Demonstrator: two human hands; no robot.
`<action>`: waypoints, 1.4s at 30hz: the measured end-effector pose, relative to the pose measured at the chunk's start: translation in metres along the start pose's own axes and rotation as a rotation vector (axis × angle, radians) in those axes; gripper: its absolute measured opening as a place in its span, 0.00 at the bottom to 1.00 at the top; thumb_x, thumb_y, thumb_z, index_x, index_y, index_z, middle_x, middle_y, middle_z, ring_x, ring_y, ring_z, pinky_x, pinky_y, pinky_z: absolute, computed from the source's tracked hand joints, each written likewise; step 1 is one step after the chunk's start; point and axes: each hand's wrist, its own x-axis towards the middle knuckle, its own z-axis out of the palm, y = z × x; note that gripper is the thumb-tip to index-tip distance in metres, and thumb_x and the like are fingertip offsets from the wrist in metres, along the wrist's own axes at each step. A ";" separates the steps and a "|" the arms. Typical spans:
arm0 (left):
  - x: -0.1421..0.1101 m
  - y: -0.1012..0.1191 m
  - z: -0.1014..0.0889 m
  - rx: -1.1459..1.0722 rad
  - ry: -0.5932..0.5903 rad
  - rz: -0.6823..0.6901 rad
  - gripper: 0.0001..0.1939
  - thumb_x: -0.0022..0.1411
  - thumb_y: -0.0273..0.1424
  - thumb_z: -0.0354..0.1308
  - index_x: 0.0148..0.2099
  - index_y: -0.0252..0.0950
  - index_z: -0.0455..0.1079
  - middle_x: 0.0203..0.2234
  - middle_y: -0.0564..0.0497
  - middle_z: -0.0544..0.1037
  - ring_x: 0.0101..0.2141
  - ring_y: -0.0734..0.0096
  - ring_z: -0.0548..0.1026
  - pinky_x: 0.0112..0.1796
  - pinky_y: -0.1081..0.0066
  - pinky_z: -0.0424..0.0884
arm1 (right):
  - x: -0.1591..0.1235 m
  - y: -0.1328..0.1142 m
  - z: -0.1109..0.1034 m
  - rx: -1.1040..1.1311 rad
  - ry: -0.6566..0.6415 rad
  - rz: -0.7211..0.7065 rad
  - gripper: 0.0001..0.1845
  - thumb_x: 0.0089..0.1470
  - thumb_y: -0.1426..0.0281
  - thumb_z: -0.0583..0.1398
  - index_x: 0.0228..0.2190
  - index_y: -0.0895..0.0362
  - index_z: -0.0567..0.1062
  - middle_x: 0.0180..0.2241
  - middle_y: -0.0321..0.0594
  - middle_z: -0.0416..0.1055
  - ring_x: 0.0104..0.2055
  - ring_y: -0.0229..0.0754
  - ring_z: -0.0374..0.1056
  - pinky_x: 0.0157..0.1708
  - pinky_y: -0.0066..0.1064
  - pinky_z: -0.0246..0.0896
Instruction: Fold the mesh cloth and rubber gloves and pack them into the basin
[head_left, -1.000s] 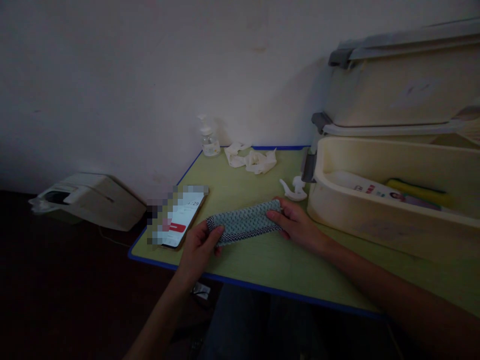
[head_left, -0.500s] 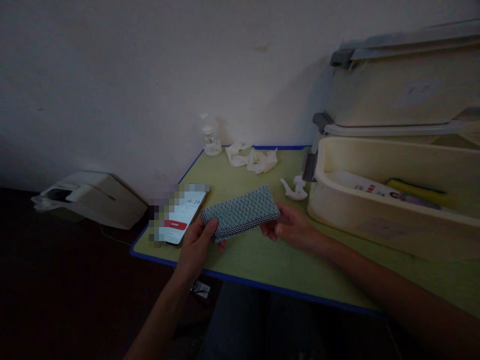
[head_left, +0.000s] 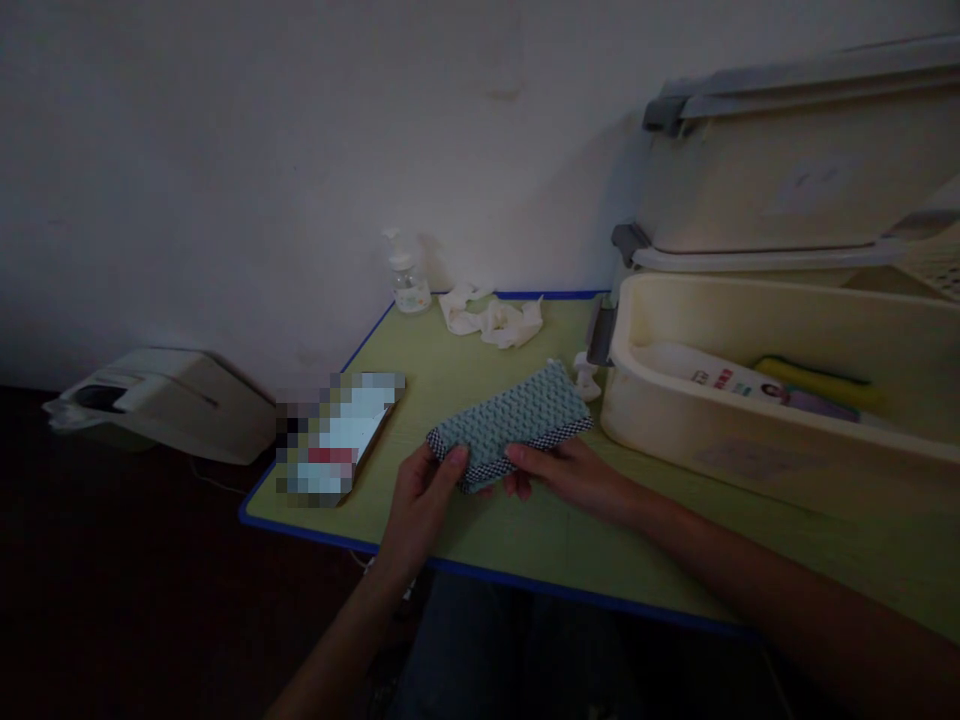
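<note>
A folded teal knit cloth [head_left: 514,420] with a checked black-and-white edge is held just above the green table [head_left: 525,530]. My left hand [head_left: 424,500] pinches its near left corner, thumb on top. My right hand [head_left: 574,475] grips the near edge from below, fingers curled under the cloth. Both hands are closed on the cloth, which tilts up toward the far right.
A phone [head_left: 337,435] with a lit screen lies left of the cloth. A pump bottle [head_left: 406,285] and crumpled tissues [head_left: 495,320] sit by the wall. A cream plastic bin [head_left: 757,400] with items inside stands at right, stacked boxes behind it. A white device [head_left: 161,405] sits beside the table.
The cloth has been turned and shifted right toward the bin. My right hand moved from its far right end to its near edge, close to the left hand.
</note>
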 end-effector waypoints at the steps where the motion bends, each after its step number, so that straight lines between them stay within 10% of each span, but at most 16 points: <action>1: 0.000 -0.001 0.000 -0.023 -0.005 -0.002 0.15 0.52 0.41 0.58 0.31 0.32 0.71 0.20 0.52 0.76 0.22 0.71 0.73 0.27 0.72 0.71 | 0.001 0.001 0.000 0.003 -0.011 -0.009 0.24 0.51 0.50 0.57 0.23 0.60 0.70 0.22 0.36 0.66 0.23 0.33 0.61 0.26 0.28 0.60; 14: -0.001 0.004 0.002 -0.049 -0.228 -0.058 0.11 0.51 0.35 0.62 0.25 0.33 0.70 0.16 0.52 0.74 0.16 0.74 0.70 0.21 0.74 0.69 | -0.001 0.005 0.000 -0.096 -0.046 0.021 0.27 0.54 0.48 0.52 0.20 0.58 0.68 0.20 0.36 0.64 0.24 0.34 0.60 0.30 0.29 0.60; 30: -0.002 -0.004 -0.003 -0.002 -0.149 -0.059 0.12 0.51 0.36 0.61 0.22 0.34 0.68 0.13 0.53 0.72 0.17 0.72 0.70 0.25 0.72 0.68 | 0.000 0.001 0.003 -0.057 0.094 -0.032 0.27 0.49 0.46 0.56 0.18 0.58 0.68 0.17 0.35 0.64 0.20 0.33 0.59 0.22 0.28 0.58; 42: -0.001 -0.008 -0.007 -0.219 -0.038 -0.173 0.12 0.42 0.34 0.66 0.27 0.32 0.69 0.12 0.55 0.70 0.14 0.75 0.66 0.17 0.76 0.64 | 0.002 -0.004 -0.007 -0.069 0.319 -0.355 0.24 0.48 0.47 0.58 0.26 0.56 0.64 0.18 0.30 0.58 0.18 0.31 0.54 0.16 0.24 0.52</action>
